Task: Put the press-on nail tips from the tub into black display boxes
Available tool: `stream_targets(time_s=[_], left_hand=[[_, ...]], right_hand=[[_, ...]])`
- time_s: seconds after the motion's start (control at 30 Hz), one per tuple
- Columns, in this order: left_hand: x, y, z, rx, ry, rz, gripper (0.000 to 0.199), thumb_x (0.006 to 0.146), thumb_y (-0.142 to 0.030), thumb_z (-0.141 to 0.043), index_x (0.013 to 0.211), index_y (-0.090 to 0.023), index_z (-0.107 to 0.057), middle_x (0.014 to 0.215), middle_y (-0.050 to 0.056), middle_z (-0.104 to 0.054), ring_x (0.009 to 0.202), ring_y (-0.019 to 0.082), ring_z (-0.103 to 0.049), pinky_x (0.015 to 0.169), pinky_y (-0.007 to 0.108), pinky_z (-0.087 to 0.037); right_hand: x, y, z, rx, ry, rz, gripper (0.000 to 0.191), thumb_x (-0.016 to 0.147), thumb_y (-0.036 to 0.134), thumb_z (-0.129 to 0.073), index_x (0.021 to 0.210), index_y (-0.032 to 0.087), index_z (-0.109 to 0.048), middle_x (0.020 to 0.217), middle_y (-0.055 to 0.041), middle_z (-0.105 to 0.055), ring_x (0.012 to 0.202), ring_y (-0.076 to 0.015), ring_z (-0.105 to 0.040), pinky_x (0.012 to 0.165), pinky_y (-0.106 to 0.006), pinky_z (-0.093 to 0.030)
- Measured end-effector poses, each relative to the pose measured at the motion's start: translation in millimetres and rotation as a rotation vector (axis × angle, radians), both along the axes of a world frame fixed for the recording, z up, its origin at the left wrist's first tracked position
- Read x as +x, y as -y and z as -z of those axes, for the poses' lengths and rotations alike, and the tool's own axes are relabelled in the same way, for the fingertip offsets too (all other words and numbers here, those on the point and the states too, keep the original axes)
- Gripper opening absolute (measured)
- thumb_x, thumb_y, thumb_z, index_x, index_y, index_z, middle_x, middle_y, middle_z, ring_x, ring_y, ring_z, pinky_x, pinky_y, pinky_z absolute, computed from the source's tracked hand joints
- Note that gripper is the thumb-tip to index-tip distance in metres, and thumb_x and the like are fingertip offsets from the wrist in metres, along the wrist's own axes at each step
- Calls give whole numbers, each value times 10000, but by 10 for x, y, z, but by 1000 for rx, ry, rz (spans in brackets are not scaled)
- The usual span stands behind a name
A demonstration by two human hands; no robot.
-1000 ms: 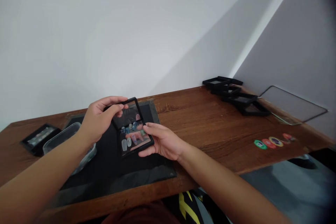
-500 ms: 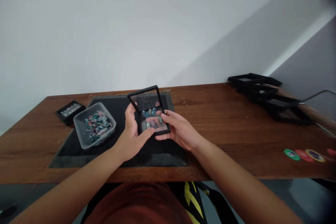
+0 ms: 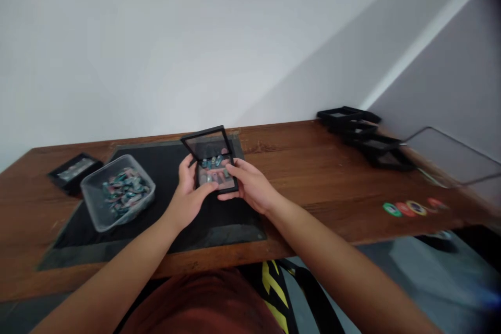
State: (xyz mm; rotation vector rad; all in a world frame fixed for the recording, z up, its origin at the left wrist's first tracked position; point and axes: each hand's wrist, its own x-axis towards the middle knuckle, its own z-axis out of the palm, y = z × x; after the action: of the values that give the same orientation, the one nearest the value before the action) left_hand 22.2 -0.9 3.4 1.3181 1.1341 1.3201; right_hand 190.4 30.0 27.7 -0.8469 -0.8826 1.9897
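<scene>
A hinged black display frame (image 3: 235,186) with clear film windows is held above the dark mat by both hands, its lid tilted up. Several small coloured pieces (image 3: 213,162), bluish, pinkish and greenish, lie on its lower window; they look like small polished stones, though their kind is hard to make out. My left hand (image 3: 188,194) grips the frame's left side, thumb over the near edge. Around the right edge closes my right hand (image 3: 250,182), thumb on top and fingers underneath. Left of my hands, a clear plastic tub (image 3: 92,201) contains many similar shiny pieces.
Another black frame with pale pieces (image 3: 74,172) lies left of the tub. Several black frames (image 3: 368,138) are piled at the back right, near a cable (image 3: 430,128). Round coloured stickers (image 3: 415,207) sit at the table's right front. A dark mat (image 3: 235,235) covers part of the wooden table.
The view has turned slightly right, so the table's things appear shifted left. Both hands still hold the raised-lid frame, with little change in their grip.
</scene>
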Motion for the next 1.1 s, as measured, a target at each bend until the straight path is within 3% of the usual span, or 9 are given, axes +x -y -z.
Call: stream_targets(time_s=[0.13, 0.27, 0.4, 0.5, 0.77, 1.0, 1.1], left_hand=[[66, -145, 110, -46, -90, -104, 863, 794, -348, -728, 1471, -261, -199, 1629, 196, -366, 1477, 338, -441, 1218, 590, -343], [143, -88, 214, 96, -453, -291, 926, 833, -435, -725, 1532, -195, -169, 1676, 258, -170, 1570, 391, -251, 1246, 628, -254], [254, 78, 200, 373, -754, -341, 791, 872, -422, -687, 1500, -178, -271, 1570, 230, -360, 1518, 386, -337, 1242, 627, -258], [299, 72, 181, 458, -850, -307, 765, 889, -427, -675, 1500, -174, -290, 1518, 225, -437, 1465, 388, -406, 1217, 631, -296], [237, -158, 332, 436, -769, -192, 766, 932, -525, -604, 1520, -141, -300, 1521, 248, -425, 1449, 383, -409, 1195, 631, -342], [231, -150, 373, 349, -521, -155, 685, 931, -524, -615, 1484, -209, -360, 1519, 188, -423, 1469, 343, -390, 1227, 588, -312], [220, -173, 385, 262, -314, -192, 550, 982, -540, -529, 1430, -242, -414, 1482, 152, -458, 1402, 302, -475, 1176, 521, -403]], right_hand=[[-3, -105, 62, 0, 38, 56, 53, 1029, 218, -521, 984, 191, -528, 933, -48, -744, 710, -151, -737, 544, -291, -665], [4, -171, 116, 18, 114, 138, 71, 1027, 202, -506, 956, 203, -505, 909, -28, -731, 688, -140, -726, 539, -275, -651], [-3, -162, 131, 59, 134, 125, 58, 1024, 236, -509, 972, 228, -484, 911, -12, -737, 617, -136, -709, 521, -262, -622], [-14, -137, 143, 94, 141, 106, 48, 1013, 243, -518, 986, 240, -479, 943, 0, -731, 629, -141, -714, 559, -291, -631], [-13, -128, 233, 288, 116, 103, 167, 943, 304, -622, 964, 244, -468, 980, 10, -707, 826, -137, -733, 818, -331, -641], [-7, -127, 236, 359, 133, 86, 326, 866, 439, -717, 964, 243, -475, 943, 11, -686, 749, -130, -691, 611, -252, -606], [-49, -88, 224, 388, 118, 46, 446, 801, 537, -772, 966, 244, -478, 942, 19, -660, 766, -128, -675, 607, -253, -624]])
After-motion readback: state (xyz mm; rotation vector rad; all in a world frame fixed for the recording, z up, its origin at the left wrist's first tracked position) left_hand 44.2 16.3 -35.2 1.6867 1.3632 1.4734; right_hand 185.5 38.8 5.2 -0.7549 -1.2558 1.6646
